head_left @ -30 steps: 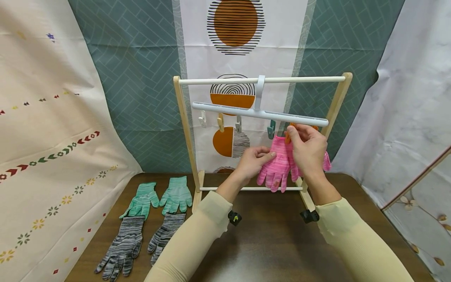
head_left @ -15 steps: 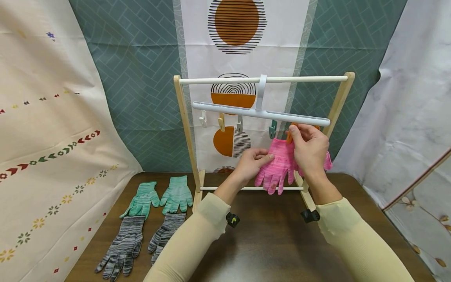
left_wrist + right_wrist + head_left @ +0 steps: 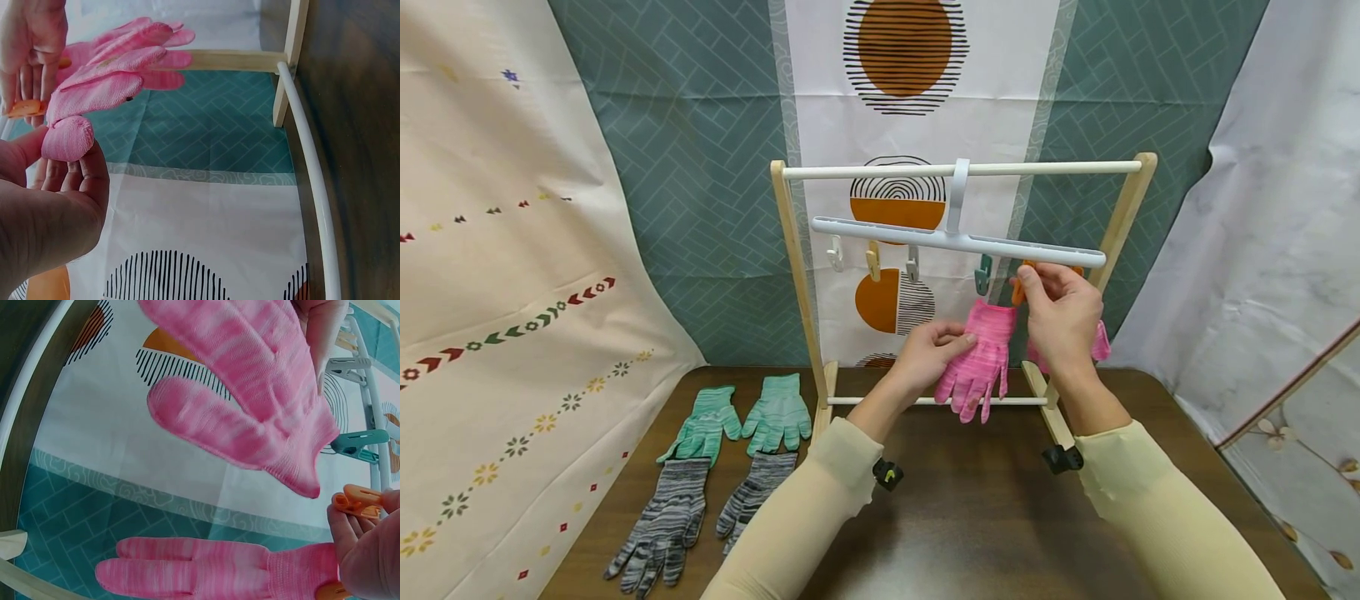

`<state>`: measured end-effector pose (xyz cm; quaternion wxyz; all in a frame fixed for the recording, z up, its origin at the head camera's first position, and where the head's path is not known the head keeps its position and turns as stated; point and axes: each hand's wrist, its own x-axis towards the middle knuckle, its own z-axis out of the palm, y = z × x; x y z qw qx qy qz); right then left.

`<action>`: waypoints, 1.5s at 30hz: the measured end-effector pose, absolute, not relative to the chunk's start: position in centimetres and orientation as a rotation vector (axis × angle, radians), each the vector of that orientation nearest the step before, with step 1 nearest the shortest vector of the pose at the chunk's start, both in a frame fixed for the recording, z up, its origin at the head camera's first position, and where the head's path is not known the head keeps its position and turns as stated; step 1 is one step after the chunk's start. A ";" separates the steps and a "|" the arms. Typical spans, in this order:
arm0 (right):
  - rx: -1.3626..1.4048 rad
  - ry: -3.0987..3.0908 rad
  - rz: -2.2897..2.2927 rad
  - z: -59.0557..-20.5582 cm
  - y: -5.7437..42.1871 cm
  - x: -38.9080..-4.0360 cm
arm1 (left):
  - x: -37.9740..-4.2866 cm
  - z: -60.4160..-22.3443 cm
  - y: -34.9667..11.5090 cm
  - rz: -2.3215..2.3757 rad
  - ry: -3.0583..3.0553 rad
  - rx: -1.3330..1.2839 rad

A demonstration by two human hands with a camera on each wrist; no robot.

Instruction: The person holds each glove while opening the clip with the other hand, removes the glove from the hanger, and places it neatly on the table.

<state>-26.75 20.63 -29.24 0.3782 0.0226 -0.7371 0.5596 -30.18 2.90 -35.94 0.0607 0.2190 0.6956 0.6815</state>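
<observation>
My left hand (image 3: 928, 354) pinches a pink knit glove (image 3: 976, 367) by its side, fingers of the glove pointing down. In the left wrist view the glove's thumb (image 3: 69, 139) sits between my thumb and fingers. My right hand (image 3: 1063, 312) pinches an orange clothespin (image 3: 361, 499) under the right end of a pale blue hanger (image 3: 887, 234). The held glove's cuff is apart from that clothespin. A second pink glove (image 3: 219, 569) hangs behind my right hand, its cuff in another orange clothespin (image 3: 332, 590).
The hanger hooks over the white top bar (image 3: 1060, 169) of a wooden rack. A teal clothespin (image 3: 982, 275) and several paler ones hang from it. Two green gloves (image 3: 778, 412) and two grey striped gloves (image 3: 662, 517) lie at the table's left. A lower bar (image 3: 850, 401) crosses the rack.
The pink glove in my left hand has moved left and down, away from the orange clothespin, opening a gap. My right hand has stayed at the clothespin.
</observation>
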 end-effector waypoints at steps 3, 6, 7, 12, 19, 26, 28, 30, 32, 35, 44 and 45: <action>0.049 -1.900 1.428 -29.3 20.8 -26.8 | -30.0 -36.1 2.5 2.055 2.117 0.667; 0.064 -1.901 1.427 -29.3 20.8 -26.8 | -29.9 -36.3 2.2 2.052 2.127 0.668; 0.070 -1.902 1.424 -29.3 20.8 -26.7 | -29.9 -36.4 2.1 2.054 2.127 0.667; 0.099 -1.902 1.406 -29.3 20.9 -26.6 | -29.8 -36.8 1.4 2.068 2.118 0.687; 0.100 -1.939 1.354 -29.5 21.3 -26.8 | -29.7 -37.1 0.3 2.100 2.073 0.650; 0.128 -1.966 1.318 -29.7 21.7 -26.8 | -29.2 -37.1 -0.6 2.132 2.044 0.615; 0.141 -1.967 1.310 -29.7 21.7 -26.9 | -29.1 -37.1 -0.9 2.135 2.034 0.618; 0.152 -1.968 1.303 -29.7 21.7 -26.9 | -28.9 -37.0 -1.1 2.135 2.023 0.616; 0.162 -1.968 1.303 -29.7 21.7 -26.9 | -28.8 -37.0 -1.4 2.138 2.002 0.611; 0.179 -1.962 1.311 -29.7 21.7 -26.9 | -28.6 -37.1 -1.7 2.141 1.979 0.597; 0.213 -1.954 1.308 -29.8 21.9 -26.8 | -27.9 -37.1 -2.9 2.140 1.954 0.581; 0.212 -1.956 1.304 -29.9 22.0 -26.7 | -27.8 -37.3 -3.0 2.145 1.956 0.582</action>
